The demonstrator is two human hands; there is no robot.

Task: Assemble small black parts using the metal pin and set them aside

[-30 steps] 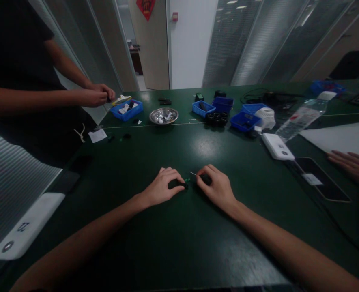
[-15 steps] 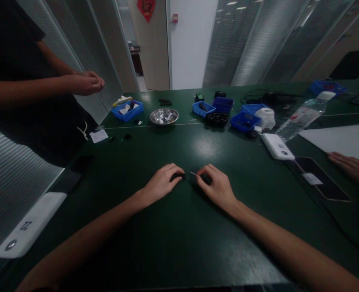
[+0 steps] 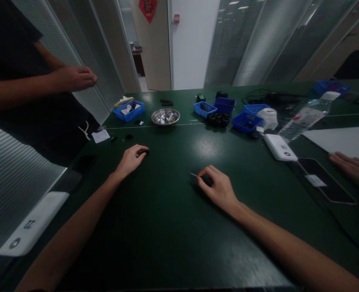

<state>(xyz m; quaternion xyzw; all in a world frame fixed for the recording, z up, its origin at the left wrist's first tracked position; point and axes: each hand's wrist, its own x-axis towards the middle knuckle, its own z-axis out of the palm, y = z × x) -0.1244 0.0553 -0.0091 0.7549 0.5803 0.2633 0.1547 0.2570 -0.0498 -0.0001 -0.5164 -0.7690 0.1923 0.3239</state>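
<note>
My left hand [image 3: 130, 159] is closed around a small black piece [image 3: 142, 152] at the left middle of the green table. Fingers cover much of that piece, so its kind cannot be made out. Nearer the middle, my right hand [image 3: 218, 184] rests on the table, its fingers pinching what looks like a small screwdriver [image 3: 194, 174]. The thin bright shaft points left, and something dark shows under the palm. The two hands are well apart.
Beyond the hands stand a metal bowl [image 3: 165, 117] of small parts, a blue tray [image 3: 129, 112], more blue bins [image 3: 246, 122] and black round parts [image 3: 218, 120]. Rightward are a white power bank [image 3: 279, 147], a bottle [image 3: 308, 115], a phone [image 3: 327, 182] and another person's hand [image 3: 352, 166]. Someone stands at left.
My left hand has moved away from my right, leftward and farther across the table, with the black piece still in it. My right hand has stayed nearly in place.
</note>
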